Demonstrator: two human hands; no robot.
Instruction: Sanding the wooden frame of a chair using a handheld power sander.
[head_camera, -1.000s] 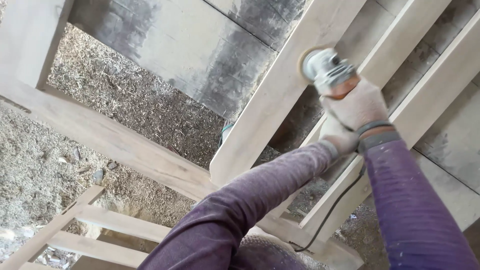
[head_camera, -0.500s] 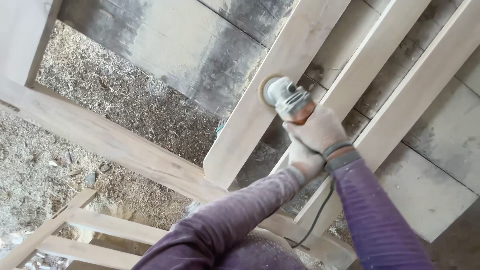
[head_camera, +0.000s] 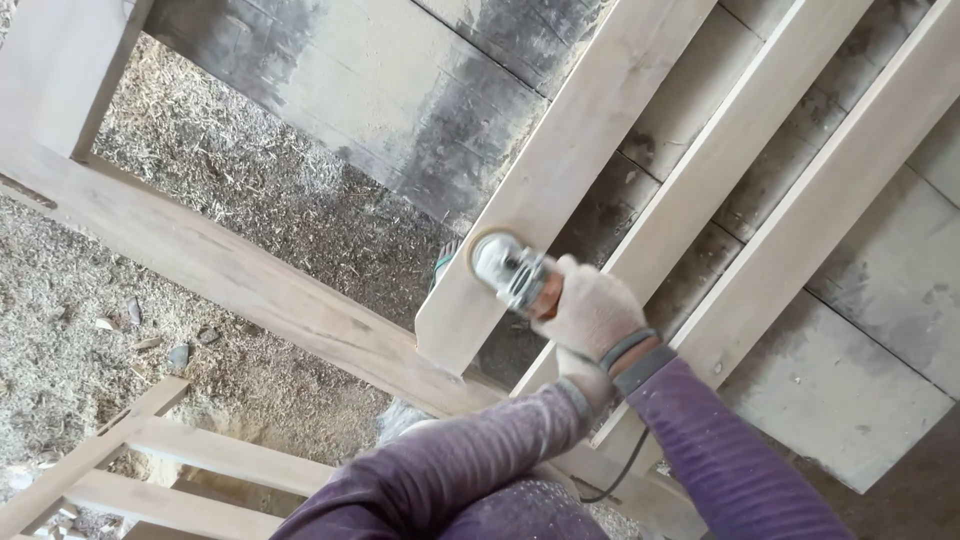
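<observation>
Sawdust and wood shavings (head_camera: 230, 190) cover the ground, with a few small stones (head_camera: 178, 355) among them. A grey concrete slab (head_camera: 390, 90) lies above, stained dark, and a smaller wooden frame (head_camera: 150, 460) rests lower left

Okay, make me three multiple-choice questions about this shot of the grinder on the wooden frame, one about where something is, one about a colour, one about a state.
1. Where does the angle grinder press?
A. on the slanted wooden bar
B. on the sawdust floor
C. on the concrete wall

2. What colour are the sleeves?
A. orange
B. purple
C. white

3. How is the grinder held?
A. lying unattended
B. hanging by its cord
C. gripped by gloved hands

Answers:
1 A, since the disc sits against the edge of the slanted bar near its lower end.
2 B, both dusty sleeves are purple with fine stripes.
3 C, the right hand in a pale glove wraps the grinder body, and the left hand sits just below it.
</observation>
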